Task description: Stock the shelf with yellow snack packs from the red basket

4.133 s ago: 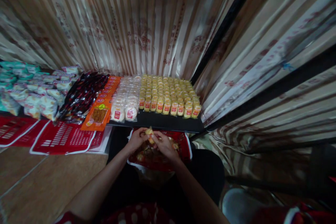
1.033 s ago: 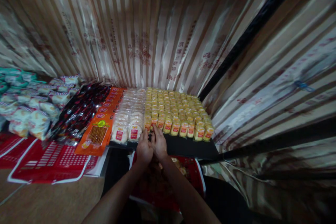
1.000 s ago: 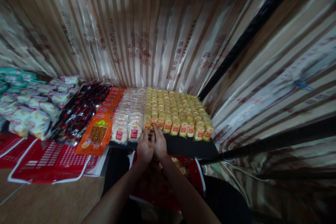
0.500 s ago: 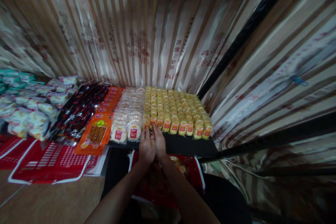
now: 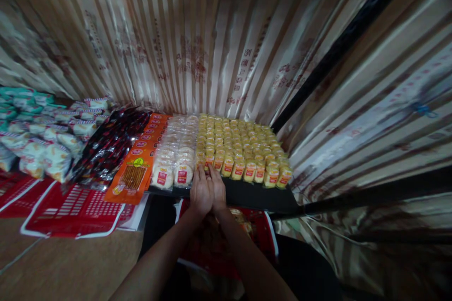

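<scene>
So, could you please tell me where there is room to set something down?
The black shelf is bare along its front edge, right of the right hand and before the yellow packs. The floor below the red baskets, picture left, looks bare. It is crowded from the teal bags to those packs.

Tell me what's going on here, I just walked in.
A person's left hand and right hand are side by side at the front of the yellow packets, which stand in rows on a black shelf. Whether they grip one is hidden. White packets and orange packets lie to the left; a red basket sits below the hands.
</scene>
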`<state>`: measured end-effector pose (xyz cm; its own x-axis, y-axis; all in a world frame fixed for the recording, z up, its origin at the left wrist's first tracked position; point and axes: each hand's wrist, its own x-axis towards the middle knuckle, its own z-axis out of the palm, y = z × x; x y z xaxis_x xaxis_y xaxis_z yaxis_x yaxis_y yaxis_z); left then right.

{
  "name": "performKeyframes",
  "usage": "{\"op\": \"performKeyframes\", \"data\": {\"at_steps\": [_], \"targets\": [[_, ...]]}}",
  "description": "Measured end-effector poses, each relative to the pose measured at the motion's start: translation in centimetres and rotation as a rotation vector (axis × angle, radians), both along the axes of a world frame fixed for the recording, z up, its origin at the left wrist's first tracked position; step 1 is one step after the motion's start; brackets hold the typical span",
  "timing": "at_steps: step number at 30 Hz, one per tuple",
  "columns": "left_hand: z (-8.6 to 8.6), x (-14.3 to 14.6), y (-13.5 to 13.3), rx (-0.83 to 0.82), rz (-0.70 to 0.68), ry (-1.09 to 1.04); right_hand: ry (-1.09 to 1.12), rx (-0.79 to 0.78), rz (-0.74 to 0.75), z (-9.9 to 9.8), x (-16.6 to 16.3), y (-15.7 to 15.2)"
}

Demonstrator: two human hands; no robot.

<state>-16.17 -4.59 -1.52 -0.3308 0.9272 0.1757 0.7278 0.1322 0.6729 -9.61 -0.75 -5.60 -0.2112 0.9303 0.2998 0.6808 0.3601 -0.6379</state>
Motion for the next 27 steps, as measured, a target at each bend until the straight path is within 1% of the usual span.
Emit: {"op": "performKeyframes", "data": {"at_steps": [6, 9, 23, 27], "targets": [[0.2, 0.0, -0.1, -0.002, 0.021, -0.014, -0.093, 0.077, 0.075, -0.3, 0.1, 0.2], [0.4, -0.1, 0.0, -0.021, 0.010, -0.004, -0.106, 0.076, 0.080, -0.4, 0.2, 0.2], [1.2, -0.3, -0.1, -0.090, -0.009, 0.117, -0.028, 0.020, 0.072, 0.0, -0.1, -0.1], [1.6, -0.3, -0.6, -0.093, -0.020, 0.135, 0.047, -0.013, 0.045, 0.2, 0.0, -0.6]]}}
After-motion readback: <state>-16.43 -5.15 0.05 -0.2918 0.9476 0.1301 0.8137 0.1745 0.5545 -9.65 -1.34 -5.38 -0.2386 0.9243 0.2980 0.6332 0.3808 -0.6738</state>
